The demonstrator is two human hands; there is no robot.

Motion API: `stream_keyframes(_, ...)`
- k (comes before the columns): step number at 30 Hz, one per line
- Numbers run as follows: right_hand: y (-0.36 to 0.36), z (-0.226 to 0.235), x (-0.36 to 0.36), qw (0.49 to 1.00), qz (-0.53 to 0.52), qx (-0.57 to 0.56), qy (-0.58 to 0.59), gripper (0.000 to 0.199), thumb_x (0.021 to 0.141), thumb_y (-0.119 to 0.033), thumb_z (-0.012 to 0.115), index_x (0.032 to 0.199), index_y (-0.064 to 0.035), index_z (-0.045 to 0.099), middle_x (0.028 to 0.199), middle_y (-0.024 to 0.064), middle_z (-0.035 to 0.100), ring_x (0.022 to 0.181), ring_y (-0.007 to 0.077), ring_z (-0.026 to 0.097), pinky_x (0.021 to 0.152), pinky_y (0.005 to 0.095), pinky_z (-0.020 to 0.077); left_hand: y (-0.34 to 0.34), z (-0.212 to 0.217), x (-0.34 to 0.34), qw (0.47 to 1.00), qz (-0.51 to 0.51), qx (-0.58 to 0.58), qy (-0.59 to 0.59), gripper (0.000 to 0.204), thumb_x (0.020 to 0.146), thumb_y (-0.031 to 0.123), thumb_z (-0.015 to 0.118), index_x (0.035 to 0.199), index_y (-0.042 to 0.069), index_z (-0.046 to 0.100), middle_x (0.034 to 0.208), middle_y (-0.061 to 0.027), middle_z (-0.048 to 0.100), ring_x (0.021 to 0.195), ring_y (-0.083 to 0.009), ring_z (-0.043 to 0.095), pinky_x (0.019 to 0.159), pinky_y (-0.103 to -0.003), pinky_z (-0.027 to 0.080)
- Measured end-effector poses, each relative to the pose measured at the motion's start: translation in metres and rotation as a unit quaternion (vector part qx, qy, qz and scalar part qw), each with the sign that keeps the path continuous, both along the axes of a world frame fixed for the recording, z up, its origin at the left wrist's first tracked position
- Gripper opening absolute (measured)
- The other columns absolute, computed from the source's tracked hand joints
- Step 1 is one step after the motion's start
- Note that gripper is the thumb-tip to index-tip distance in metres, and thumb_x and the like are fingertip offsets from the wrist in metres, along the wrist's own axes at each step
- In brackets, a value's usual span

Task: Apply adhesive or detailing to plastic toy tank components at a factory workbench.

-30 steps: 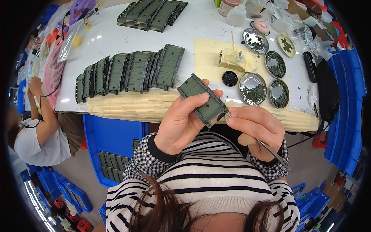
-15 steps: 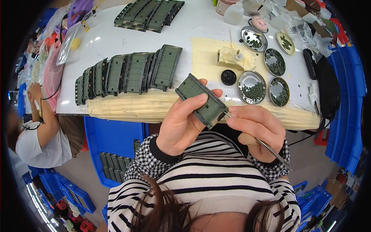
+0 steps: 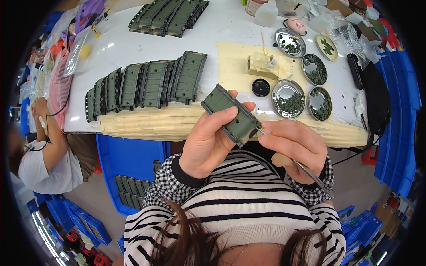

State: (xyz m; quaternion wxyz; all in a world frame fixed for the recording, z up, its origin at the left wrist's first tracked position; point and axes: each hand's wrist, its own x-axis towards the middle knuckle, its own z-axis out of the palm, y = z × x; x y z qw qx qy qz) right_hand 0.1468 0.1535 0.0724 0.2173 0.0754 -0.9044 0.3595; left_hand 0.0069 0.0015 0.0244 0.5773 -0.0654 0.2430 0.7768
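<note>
In my left hand [image 3: 205, 141] I hold a dark green, slightly curved panel [image 3: 228, 111] with ribbed grey edges and small holes, tilted over the table's near edge. My left thumb lies on its face and the fingers wrap behind it. My right hand [image 3: 298, 144] closes on a slim metal tool [image 3: 310, 174], whose shaft runs back past the palm. Its tip meets the panel's lower right corner, by a ribbed edge. A tan wrap [image 3: 280, 159] covers one right fingertip. Whether the tool's tip holds a small piece cannot be made out.
Similar green panels [image 3: 153, 84] stand in a row at left, with a stack [image 3: 171, 17] behind. Round tins [image 3: 288, 100] of small green pieces and a black pot [image 3: 261, 88] lie right. A blue bin [image 3: 128, 153] sits below; another person [image 3: 51, 150] is at left.
The table and everything on it have shifted very slightly left in view. Both hands keep nearly the same pose, with the tool's tip still at the panel's corner.
</note>
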Motion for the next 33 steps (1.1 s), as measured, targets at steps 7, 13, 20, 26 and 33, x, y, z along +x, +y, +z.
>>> stream_keyframes(7,0.011,-0.009,0.009,0.982,-0.125,-0.122,0.067,0.018,0.085,-0.009,0.066,0.099,0.0015,0.068,0.097,0.0138,0.066,0.087,0.0242,0.064,0.077,0.0309,0.0507,0.003,0.008,-0.003,0.997,0.013,-0.009,0.078,0.039,0.094,0.008,0.055,0.129,0.007,0.04,0.121,-0.0181,0.057,0.104,-0.0222,0.062,0.086,-0.037,0.055)
stream_keyframes(13,0.04,-0.044,0.012,0.961,-0.262,-0.084,0.013,0.012,0.089,-0.009,0.061,0.094,-0.0007,0.068,0.083,0.0108,0.064,0.078,0.0237,0.058,0.071,0.0331,0.0444,0.0,0.002,-0.006,0.991,0.008,-0.045,0.126,0.039,0.094,0.008,0.055,0.129,0.007,0.04,0.117,-0.019,0.059,0.106,-0.0243,0.061,0.086,-0.038,0.055)
stream_keyframes(20,0.046,-0.057,0.002,0.967,-0.255,0.003,-0.014,0.009,0.086,-0.012,0.065,0.09,-0.0046,0.068,0.082,0.0084,0.064,0.081,0.0265,0.055,0.077,0.0348,0.0403,0.005,0.005,0.0,0.982,0.01,-0.094,0.166,0.047,0.092,0.0,0.054,0.135,0.006,0.036,0.118,-0.0179,0.056,0.11,-0.0275,0.06,0.086,-0.038,0.056)
stream_keyframes(26,0.048,-0.059,0.0,0.969,-0.246,0.018,-0.022,0.009,0.085,-0.012,0.065,0.089,-0.0047,0.068,0.084,0.0077,0.065,0.082,0.0272,0.055,0.078,0.0353,0.0402,0.008,0.012,0.007,0.957,0.024,-0.07,0.28,0.054,0.093,0.0,0.053,0.141,0.007,0.03,0.126,-0.0175,0.05,0.109,-0.028,0.06,0.089,-0.037,0.054)
stream_keyframes(33,0.043,-0.05,-0.002,0.972,-0.232,-0.033,0.002,0.01,0.088,-0.009,0.061,0.09,-0.0031,0.069,0.084,0.0081,0.066,0.079,0.0252,0.056,0.075,0.0343,0.0425,0.008,-0.002,0.005,0.935,-0.045,-0.055,0.347,0.021,0.099,0.014,0.05,0.115,0.001,0.049,0.128,-0.0159,0.048,0.108,-0.0282,0.062,0.087,-0.036,0.055)
